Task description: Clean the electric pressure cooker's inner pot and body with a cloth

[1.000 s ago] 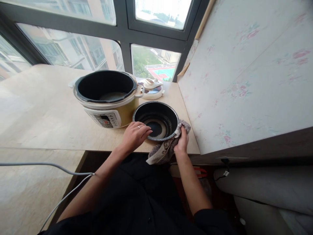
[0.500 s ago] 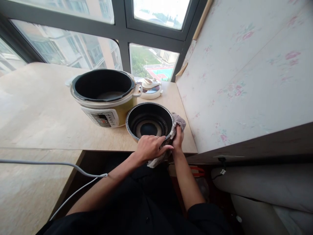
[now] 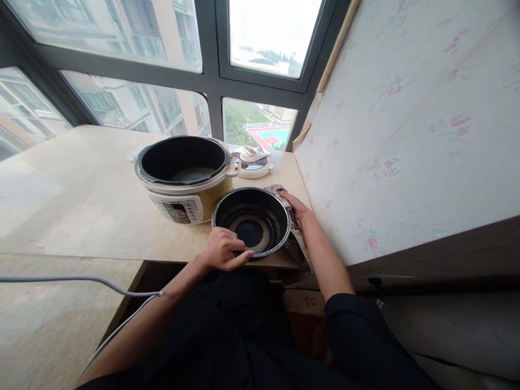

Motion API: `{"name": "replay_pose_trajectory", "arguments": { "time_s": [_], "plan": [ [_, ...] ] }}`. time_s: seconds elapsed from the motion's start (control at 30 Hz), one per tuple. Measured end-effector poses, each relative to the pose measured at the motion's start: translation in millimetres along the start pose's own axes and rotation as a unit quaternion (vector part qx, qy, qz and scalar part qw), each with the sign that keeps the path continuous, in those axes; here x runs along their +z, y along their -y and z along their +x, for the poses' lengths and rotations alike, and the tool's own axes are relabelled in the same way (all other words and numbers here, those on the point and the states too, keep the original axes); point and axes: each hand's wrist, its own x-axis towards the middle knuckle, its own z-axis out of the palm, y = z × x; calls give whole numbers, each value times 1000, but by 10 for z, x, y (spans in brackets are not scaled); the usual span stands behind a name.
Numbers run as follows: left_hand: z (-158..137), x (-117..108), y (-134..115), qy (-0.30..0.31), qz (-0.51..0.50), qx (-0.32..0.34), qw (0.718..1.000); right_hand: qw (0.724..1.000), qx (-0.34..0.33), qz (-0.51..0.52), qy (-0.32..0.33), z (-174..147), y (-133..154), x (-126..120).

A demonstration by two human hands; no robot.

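So my left hand [image 3: 222, 250] is curled over the near rim of the black inner pot [image 3: 251, 223], fingertips [image 3: 244, 253] lightly pinching the edge to steady it, not a full fist. My right hand [image 3: 298, 207] is flat and mostly open on the far right side of the pot, pressing the grey-brown cloth [image 3: 293, 238] against its outer wall; the cloth hangs down past the pot toward the counter edge, so I'm pushing on it more than gripping it.

The pot itself sits right at the front edge of the wooden counter [image 3: 81, 200], upright, mouth up. Just left of and behind the pot is the yellow cooker base [image 3: 184, 176], lid off, cavity empty. Behind the pot, by the window, is the white lid [image 3: 252, 160].

Progress-wise, my guess: I'm working on the outside of the pot, around its right side. The inside looks empty, but the bottom shows pale rings and I can't tell if that's residue or just shine. The pot isn't back in the cooker and the lid isn't on.

The counter is light wood and runs well off to the left of the pot. To the right of the pot there's a floral-papered wall [image 3: 406, 124]; behind it big windows [image 3: 268, 32] overlook buildings and a sports court. A white cable [image 3: 101, 281] trails below the counter, left of the pot.
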Motion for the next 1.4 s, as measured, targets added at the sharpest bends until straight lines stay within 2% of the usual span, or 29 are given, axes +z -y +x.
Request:
{"name": "replay_pose_trajectory", "arguments": {
  "time_s": [0.13,0.2,0.3,0.37,0.47,0.53,0.63,0.73,0.8,0.87,0.97,1.03,1.17,1.27,1.4],
  "plan": [
    [-12,-67,111,-13,29,6,999,999,-44,-21,-6,-180,-59,22],
    [-25,-60,161,-24,49,15,998,997,-70,-17,-33,-298,-122,8],
    [-57,-42,258,-8,70,28,997,990,-103,-5,-94,-467,-259,-35],
    [-82,-48,324,1,74,5,997,982,-123,11,-143,-566,-377,-48],
    [-93,-94,328,-25,67,-69,995,956,-167,50,-235,-689,-564,7],
    [-64,-122,202,-39,73,-125,989,934,-197,74,-288,-753,-666,87],
    [39,-77,-176,-21,81,-198,977,913,-230,102,-321,-831,-771,203],
    [163,130,-577,41,99,-187,976,901,-237,130,-338,-892,-850,260],
    [216,322,-729,87,146,-167,971,899,-234,142,-343,-910,-893,265],
    [228,498,-763,95,191,-156,964,901,-236,143,-336,-897,-909,246],
    [178,644,-677,43,208,-127,969,918,-229,122,-300,-792,-830,164],
    [130,654,-610,-1,202,-102,974,944,-193,113,-241,-660,-703,76],
    [55,586,-562,-52,190,-58,979,993,-65,73,-67,-274,-366,-77],
    [6,544,-551,-67,175,-33,982,1000,-6,10,14,47,-134,-60],
    [-71,507,-512,-76,144,1,987,994,43,-65,82,390,117,110]
  ]
}}
